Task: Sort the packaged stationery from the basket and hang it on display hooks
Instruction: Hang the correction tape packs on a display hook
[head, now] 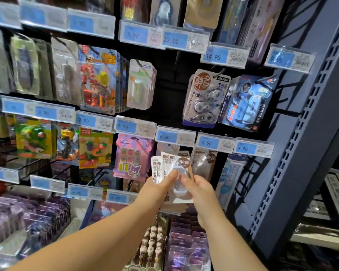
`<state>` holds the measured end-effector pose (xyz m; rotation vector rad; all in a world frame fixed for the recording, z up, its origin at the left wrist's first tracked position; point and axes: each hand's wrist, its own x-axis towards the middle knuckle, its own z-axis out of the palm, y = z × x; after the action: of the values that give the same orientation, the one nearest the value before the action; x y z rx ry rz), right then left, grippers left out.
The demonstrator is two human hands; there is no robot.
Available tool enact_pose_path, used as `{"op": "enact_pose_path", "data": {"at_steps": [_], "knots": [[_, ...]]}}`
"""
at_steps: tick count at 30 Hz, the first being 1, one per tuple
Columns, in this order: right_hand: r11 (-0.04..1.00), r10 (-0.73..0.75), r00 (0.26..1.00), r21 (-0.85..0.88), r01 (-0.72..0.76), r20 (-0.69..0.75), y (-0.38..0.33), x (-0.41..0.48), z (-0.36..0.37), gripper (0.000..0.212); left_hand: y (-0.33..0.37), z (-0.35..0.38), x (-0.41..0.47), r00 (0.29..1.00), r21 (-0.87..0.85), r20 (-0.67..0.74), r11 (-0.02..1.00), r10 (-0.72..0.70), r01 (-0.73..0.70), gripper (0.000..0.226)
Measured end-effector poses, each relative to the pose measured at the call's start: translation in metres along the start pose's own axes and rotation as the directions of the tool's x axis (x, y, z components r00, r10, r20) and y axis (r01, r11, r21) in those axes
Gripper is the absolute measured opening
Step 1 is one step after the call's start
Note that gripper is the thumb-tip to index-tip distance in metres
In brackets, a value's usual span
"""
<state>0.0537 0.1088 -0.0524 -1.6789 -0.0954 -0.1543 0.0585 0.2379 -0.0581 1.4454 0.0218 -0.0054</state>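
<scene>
Both my hands hold a small stack of white carded correction-tape packs [169, 165] in front of the display wall, just below the 6.50 price tag [175, 136]. My left hand [159, 187] grips the stack from the left with its thumb across the clear blister. My right hand [197, 185] pinches the front pack at its right side. A matching brown-and-white pack [204, 160] hangs on a hook right behind, under a 4.90 tag [215, 143]. The hook above the stack is hidden by the packs. No basket is in view.
A pink Kuromi pack [132, 156] hangs left of my hands. Above right hang a triple correction-tape card [204, 98] and a blue pack [247, 102]. A grey perforated shelf upright [301, 153] rises at the right. Purple packs [37, 218] fill the lower rows.
</scene>
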Motion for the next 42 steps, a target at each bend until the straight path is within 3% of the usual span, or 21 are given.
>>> {"op": "enact_pose_path", "data": {"at_steps": [3,6,7,10,11,14,16,25,30,35,40,42], "knots": [[0.996,0.025,0.999,0.084,-0.022,-0.032,0.000,0.001,-0.002,0.027,0.002,0.004,-0.001,0.992,0.055,-0.106,0.996,-0.069,0.075,0.070],[0.981,0.069,0.995,0.184,-0.055,-0.070,0.004,0.006,-0.008,0.027,-0.002,0.004,0.001,0.989,0.025,-0.128,0.997,-0.068,0.071,0.065],[0.975,0.074,0.994,0.214,-0.056,-0.078,0.004,0.006,-0.011,0.033,-0.004,0.004,0.002,0.991,0.013,-0.118,0.998,-0.060,0.062,0.065],[0.956,0.063,0.990,0.292,-0.024,-0.126,0.009,0.008,-0.023,0.080,-0.009,0.000,0.001,0.991,-0.015,-0.118,0.998,-0.067,0.066,0.061],[0.951,0.059,0.989,0.308,-0.014,-0.137,0.010,0.009,-0.028,0.076,-0.009,0.000,0.000,0.990,-0.026,-0.121,0.998,-0.068,0.065,0.055],[0.954,0.056,0.982,0.298,0.001,-0.182,0.010,0.009,-0.041,0.025,-0.010,-0.001,-0.005,0.993,-0.049,-0.105,0.997,-0.056,0.051,0.048],[0.964,0.033,0.976,0.264,0.026,-0.217,0.014,0.012,-0.048,0.014,-0.009,-0.001,-0.005,0.994,-0.081,-0.099,0.996,-0.050,0.042,0.049],[0.979,0.039,0.958,0.204,0.021,-0.285,0.019,0.021,-0.049,0.016,0.001,0.002,-0.008,0.995,-0.069,-0.080,0.996,-0.062,0.056,0.044],[0.977,0.027,0.960,0.213,0.034,-0.279,0.024,0.019,-0.050,0.016,0.002,0.002,-0.007,0.996,-0.068,-0.080,0.997,-0.038,0.032,0.027],[0.981,0.076,0.939,0.194,-0.010,-0.336,0.026,0.026,-0.045,0.013,0.000,0.000,-0.003,0.990,-0.052,-0.127,0.997,-0.060,0.054,0.036],[0.997,0.009,0.814,-0.057,-0.052,-0.581,0.016,0.030,-0.035,0.044,0.000,-0.001,0.000,0.990,-0.013,-0.123,0.998,-0.065,0.064,0.055],[0.976,-0.054,0.776,-0.195,-0.091,-0.629,0.015,0.025,-0.027,0.039,0.000,-0.001,0.000,0.992,-0.004,-0.108,0.998,-0.066,0.066,0.055]]}}
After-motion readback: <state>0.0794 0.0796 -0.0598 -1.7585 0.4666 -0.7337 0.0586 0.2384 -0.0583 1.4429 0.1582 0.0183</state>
